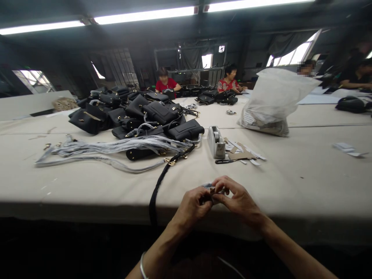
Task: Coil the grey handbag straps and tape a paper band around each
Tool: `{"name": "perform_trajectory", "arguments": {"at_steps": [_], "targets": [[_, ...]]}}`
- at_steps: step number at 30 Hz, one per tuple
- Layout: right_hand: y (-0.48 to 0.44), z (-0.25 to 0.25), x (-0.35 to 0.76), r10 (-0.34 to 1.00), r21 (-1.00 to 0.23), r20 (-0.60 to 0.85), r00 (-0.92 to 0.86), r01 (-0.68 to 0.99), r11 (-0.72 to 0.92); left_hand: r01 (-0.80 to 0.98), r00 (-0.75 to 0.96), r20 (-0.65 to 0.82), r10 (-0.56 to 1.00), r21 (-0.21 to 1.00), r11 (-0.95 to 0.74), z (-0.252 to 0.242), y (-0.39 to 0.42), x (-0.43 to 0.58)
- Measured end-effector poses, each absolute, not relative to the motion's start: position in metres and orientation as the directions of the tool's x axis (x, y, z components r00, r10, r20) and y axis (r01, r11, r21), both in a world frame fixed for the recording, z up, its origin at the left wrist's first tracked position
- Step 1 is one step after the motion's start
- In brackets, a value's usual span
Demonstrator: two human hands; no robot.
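Observation:
Near the table's front edge my left hand (195, 204) and my right hand (236, 198) meet, both with fingers pinched on a small item (212, 191) with brown and whitish parts. The fingers cover most of it, so its shape cannot be told. A black strap (158, 184) with gold clasps hangs over the table edge left of my left hand. Beyond my hands stands a grey tape dispenser (216, 143), with a dark slim tool (225, 161) at its foot and cardboard and white strips (240, 154) beside it.
Black bags (161, 112) are heaped at the left centre of the table (87, 186). Plastic-wrapped straps (116, 145) lie in front of them. A white plastic sack (271, 102) stands at the back right. Several people sit beyond the table.

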State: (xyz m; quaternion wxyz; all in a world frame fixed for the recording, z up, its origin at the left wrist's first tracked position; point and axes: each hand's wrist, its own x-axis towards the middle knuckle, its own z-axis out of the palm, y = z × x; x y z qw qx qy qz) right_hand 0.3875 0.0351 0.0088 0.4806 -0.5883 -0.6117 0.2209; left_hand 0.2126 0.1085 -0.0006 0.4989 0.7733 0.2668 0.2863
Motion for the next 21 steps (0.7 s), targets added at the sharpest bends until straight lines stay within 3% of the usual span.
{"name": "perform_trajectory", "arguments": {"at_steps": [4, 7, 14, 19, 21], "targets": [[0.039, 0.012, 0.395, 0.992, -0.946, -0.004, 0.130, 0.322, -0.046, 0.154, 0.716, 0.273, 0.642, 0.836, -0.527, -0.006, 0.105, 0.212], [0.040, 0.018, 0.398, 0.994, -0.953, -0.095, 0.056, 0.284, -0.107, 0.200, 0.717, 0.266, 0.644, 0.807, -0.556, -0.003, 0.103, 0.211], [0.043, 0.022, 0.395, 0.990, -0.930, -0.042, 0.134, 0.357, -0.088, 0.289, 0.724, 0.059, 0.687, 0.878, -0.380, 0.011, 0.106, 0.208], [0.043, 0.020, 0.394, 0.993, -0.919, 0.017, 0.114, 0.393, -0.030, 0.137, 0.713, 0.014, 0.701, 0.978, -0.159, 0.005, 0.112, 0.216], [0.043, 0.022, 0.394, 0.988, -0.867, 0.139, 0.068, 0.490, 0.088, 0.075, 0.719, -0.035, 0.694, 0.997, -0.028, 0.004, 0.115, 0.219]]}}
